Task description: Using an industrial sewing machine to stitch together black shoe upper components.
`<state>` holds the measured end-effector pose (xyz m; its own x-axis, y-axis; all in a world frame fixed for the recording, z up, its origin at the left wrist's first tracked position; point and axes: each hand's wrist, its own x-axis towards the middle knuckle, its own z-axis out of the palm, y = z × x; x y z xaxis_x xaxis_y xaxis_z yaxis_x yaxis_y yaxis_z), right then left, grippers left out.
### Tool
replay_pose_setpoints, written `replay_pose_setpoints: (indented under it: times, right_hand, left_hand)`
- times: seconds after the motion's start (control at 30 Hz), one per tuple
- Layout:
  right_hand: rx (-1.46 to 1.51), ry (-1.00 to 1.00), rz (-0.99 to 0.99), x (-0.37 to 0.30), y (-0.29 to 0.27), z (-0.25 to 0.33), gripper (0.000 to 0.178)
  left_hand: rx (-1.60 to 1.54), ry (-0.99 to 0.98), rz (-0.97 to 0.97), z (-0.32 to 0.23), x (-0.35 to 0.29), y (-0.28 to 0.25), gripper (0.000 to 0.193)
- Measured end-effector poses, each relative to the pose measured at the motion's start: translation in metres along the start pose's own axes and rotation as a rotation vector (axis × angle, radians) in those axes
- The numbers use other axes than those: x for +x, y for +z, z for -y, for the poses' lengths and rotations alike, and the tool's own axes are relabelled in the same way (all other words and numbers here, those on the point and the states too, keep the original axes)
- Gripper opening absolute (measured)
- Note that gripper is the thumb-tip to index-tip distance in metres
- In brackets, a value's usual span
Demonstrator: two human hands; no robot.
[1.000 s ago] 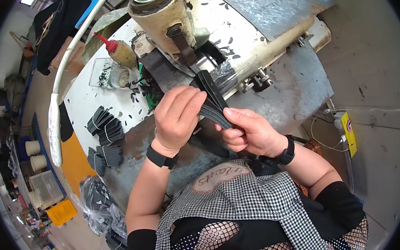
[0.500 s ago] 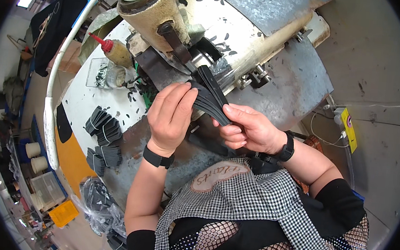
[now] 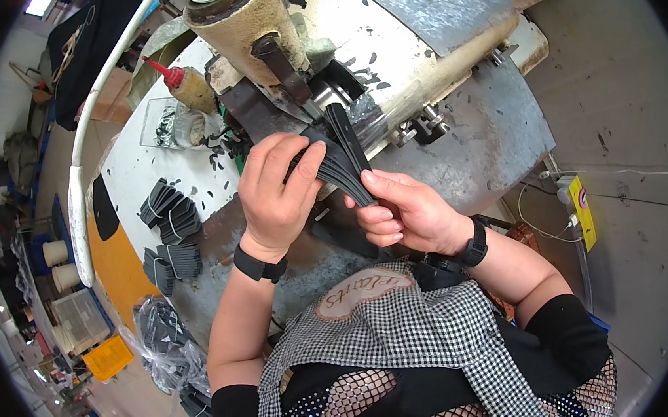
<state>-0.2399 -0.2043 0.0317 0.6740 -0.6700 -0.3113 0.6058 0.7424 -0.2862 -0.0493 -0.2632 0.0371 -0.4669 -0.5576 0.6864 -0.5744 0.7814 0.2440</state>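
Note:
A fanned stack of flat black strips (image 3: pixel 344 162) lies between my two hands, just in front of a worn cream-coloured machine (image 3: pixel 243 22). My right hand (image 3: pixel 413 213) is closed around the stack's near end, thumb on top and fingers curled beneath. On the other side my left hand (image 3: pixel 278 196) bends over the strips' left end, thumb and fingertips closed on it. This end meets the machine's dark metal plate (image 3: pixel 259 111), and the fingers partly hide it. One part of the stack sticks up toward the machine's metal roller (image 3: pixel 332 93).
Tied bundles of dark strips (image 3: pixel 174 222) lie on the white tabletop at left. Behind them stand a clear box (image 3: pixel 170 124) and a red-tipped bottle (image 3: pixel 186 84). Black scraps (image 3: pixel 365 76) litter the machine bed. A white hose (image 3: pixel 89 147) hangs at left, above a plastic bag (image 3: pixel 167 341).
The view has shifted slightly. My left fingers have spread a little and reach further over the strips' end, while my right hand keeps its grip on the stack.

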Motion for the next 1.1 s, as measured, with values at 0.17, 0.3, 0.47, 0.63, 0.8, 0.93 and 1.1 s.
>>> replay_pose_setpoints:
  times: [0.17,0.3,0.47,0.63,0.8,0.93,1.1]
  right_hand:
    - [0.013,-0.006,-0.002,-0.0017,0.0005,0.0017,0.034]
    - [0.009,-0.015,-0.04,-0.0027,0.0007,0.0009,0.033]
    - [0.026,-0.022,-0.026,-0.0025,0.0004,0.0014,0.032]
    - [0.02,0.009,-0.009,-0.0044,-0.0007,0.0004,0.034]
    - [0.03,0.009,0.0,-0.0045,-0.0005,-0.001,0.034]
    - [0.025,-0.003,0.019,-0.0042,-0.0021,-0.0016,0.035]
    - [0.031,0.0,0.03,-0.0043,-0.0025,-0.0021,0.036]
  left_hand:
    - [-0.002,0.004,0.004,-0.0028,0.0058,0.0015,0.041]
    - [0.011,-0.012,-0.001,-0.0046,0.0029,0.0034,0.043]
    - [0.017,-0.006,-0.004,-0.0041,0.0046,0.0034,0.044]
    - [-0.053,-0.005,-0.062,-0.0013,-0.0029,0.0059,0.04]
    - [-0.061,-0.002,-0.099,-0.0025,-0.0037,0.0047,0.036]
    - [-0.065,0.002,-0.111,-0.0023,-0.0034,0.0049,0.036]
    - [-0.069,0.004,-0.093,-0.0023,-0.0037,0.0038,0.037]
